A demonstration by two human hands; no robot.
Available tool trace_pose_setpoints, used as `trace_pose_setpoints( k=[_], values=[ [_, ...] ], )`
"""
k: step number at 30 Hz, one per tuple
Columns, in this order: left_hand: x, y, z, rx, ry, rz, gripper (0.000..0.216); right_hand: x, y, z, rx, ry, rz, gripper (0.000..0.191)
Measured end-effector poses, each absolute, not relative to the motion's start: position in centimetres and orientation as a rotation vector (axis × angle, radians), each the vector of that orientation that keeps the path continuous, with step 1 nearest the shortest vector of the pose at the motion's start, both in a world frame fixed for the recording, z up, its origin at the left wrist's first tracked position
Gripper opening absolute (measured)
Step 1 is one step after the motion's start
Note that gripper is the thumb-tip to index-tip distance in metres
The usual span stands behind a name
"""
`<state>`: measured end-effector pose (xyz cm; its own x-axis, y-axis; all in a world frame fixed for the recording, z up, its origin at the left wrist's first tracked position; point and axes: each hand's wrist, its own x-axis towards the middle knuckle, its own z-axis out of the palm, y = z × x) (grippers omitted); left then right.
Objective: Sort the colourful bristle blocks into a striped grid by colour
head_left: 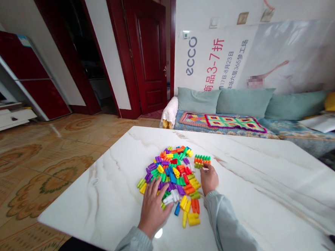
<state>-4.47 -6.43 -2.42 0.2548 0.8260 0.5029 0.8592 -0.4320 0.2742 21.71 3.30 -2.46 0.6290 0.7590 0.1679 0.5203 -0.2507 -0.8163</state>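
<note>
A white marble table stands in a living room, with a sofa behind it. The left hand lies flat, fingers spread, on the near left edge of a pile of coloured plastic blocks and hides those beneath the palm. The right hand is loosely curled just beside the pile, its fingertips at the near edge of a green-and-orange joined block piece. Whether they pinch it cannot be told.
</note>
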Motion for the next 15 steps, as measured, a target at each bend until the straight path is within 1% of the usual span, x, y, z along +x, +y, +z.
trace_pose_setpoints(
  k=[6, 11, 13, 15],
  values=[
    [-4.4, -6.5, -2.0, -2.464, -1.66, -0.89, 0.055, 22.2, 2.2, -2.6, -1.802, -0.992, 0.375, 0.041],
    [-4.4, -6.5, -2.0, -2.472, -1.665, -0.882, 0.054, 21.9, -2.0, -2.8, -1.668, -1.092, 0.429, 0.044],
    [-4.4, -6.5, -1.9, -2.475, -1.669, -0.889, 0.054, 21.2, -4.4, -3.1, -1.62, -1.183, 0.421, 0.043],
    [-4.4, -6.6, -1.9, -2.477, -1.671, -0.901, 0.053, 20.4, -6.7, -3.4, -1.603, -1.301, 0.352, 0.037]
  ],
)
